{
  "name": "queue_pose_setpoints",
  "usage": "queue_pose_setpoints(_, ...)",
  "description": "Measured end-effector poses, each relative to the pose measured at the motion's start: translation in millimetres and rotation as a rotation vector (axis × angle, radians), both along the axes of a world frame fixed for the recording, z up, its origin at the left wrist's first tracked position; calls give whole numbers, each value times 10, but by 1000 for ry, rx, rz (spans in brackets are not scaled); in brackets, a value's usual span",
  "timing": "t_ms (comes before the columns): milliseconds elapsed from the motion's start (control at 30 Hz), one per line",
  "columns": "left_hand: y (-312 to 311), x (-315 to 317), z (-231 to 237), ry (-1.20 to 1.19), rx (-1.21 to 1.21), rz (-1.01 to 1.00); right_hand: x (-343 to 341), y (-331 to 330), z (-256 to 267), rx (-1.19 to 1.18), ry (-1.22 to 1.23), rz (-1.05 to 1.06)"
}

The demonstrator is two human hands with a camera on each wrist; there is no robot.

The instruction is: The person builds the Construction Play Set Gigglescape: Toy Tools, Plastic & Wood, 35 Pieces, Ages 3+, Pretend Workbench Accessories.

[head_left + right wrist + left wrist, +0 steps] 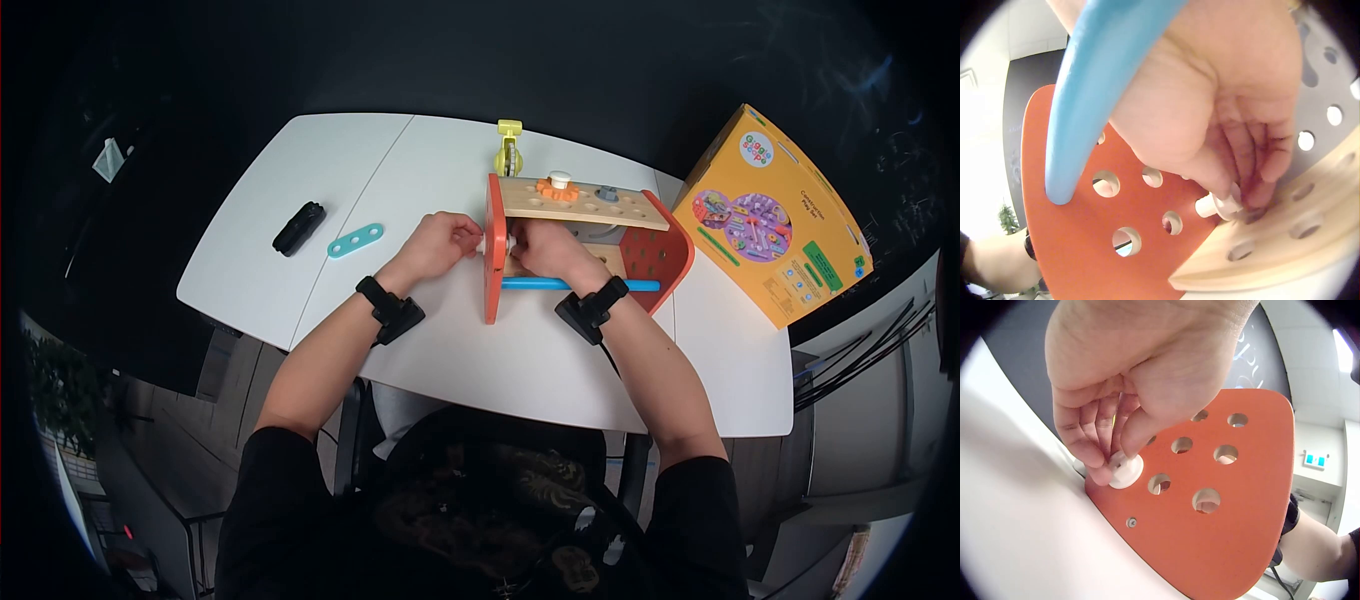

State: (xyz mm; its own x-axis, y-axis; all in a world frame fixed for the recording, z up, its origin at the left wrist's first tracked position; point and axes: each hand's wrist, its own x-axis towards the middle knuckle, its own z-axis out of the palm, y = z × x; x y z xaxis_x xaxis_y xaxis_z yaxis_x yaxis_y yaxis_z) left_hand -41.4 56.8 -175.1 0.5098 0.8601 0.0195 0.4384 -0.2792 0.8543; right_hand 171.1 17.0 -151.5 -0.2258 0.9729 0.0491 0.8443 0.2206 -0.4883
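An orange-red side panel (494, 270) with holes belongs to a wooden toy bench. At its outer face, my left hand (440, 245) pinches a white round piece (1127, 472) between thumb and fingers, beside a small screw (1132, 522). Inside the bench, my right hand (552, 250) has thumb and fingertips on a white piece (1225, 205) whose stem meets the panel's inner face; the fingertips partly cover it. A blue rod (1088, 94) passes in front of the right hand. The wooden shelf (1272, 244) lies close to the right fingertips.
The bench top (530, 204) carries an orange gear (553, 191) with a white knob and a grey piece (607, 193). A yellow-green toy (508, 150) stands behind. Left on the table (420, 375) lie a teal strip (355, 240) and black case (299, 229); a yellow box (775, 215) stands right.
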Motion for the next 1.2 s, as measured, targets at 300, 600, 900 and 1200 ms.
queue_pose_setpoints(300,-15,11,22,23,0,9,7,112,-202,71,38,-21)
queue_pose_setpoints(600,-9,18,-21,-1,32,17,-3,1,37,-52,-3,-9)
queue_pose_setpoints(900,39,29,-96,-13,37,20,18,51,-115,35,-94,-64)
queue_pose_setpoints(1200,-15,34,-31,7,44,19,9,7,-39,38,42,-11)
